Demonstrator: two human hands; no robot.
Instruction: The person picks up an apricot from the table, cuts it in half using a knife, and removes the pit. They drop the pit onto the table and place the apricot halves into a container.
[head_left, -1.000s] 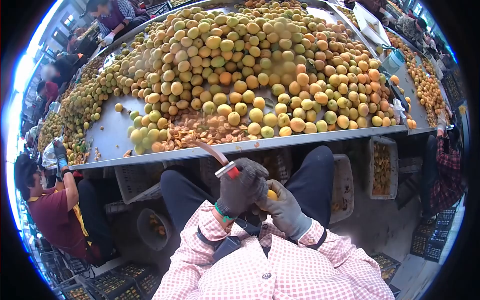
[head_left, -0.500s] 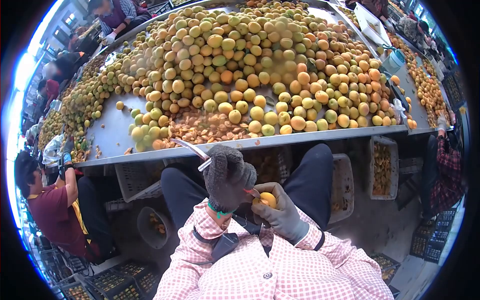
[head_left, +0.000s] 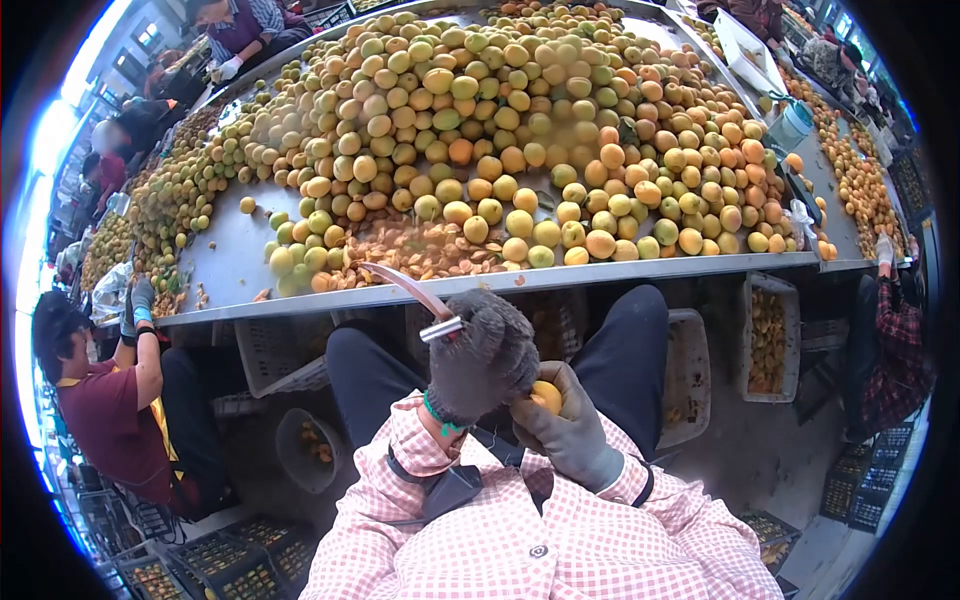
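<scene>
Your tabletop (head_left: 235,245) keeps piled fruit (head_left: 440,118) within reach; your left hand (head_left: 482,355) grips a curved tool (head_left: 413,287), close against your right hand (head_left: 572,430), clamped round a yellow fruit (head_left: 547,397), seemingly steadying it.

Fisheye distortion, white glare left, shadow under the table (head_left: 600,275)

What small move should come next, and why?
Perhaps turn the fruit slightly within the right hand's grip: the left hand's grip, which holds a curved tool, is right beside it, so another side could face that hand. Any contact between tool and fruit is hidden, so a gentle turn seems wiser.
</scene>
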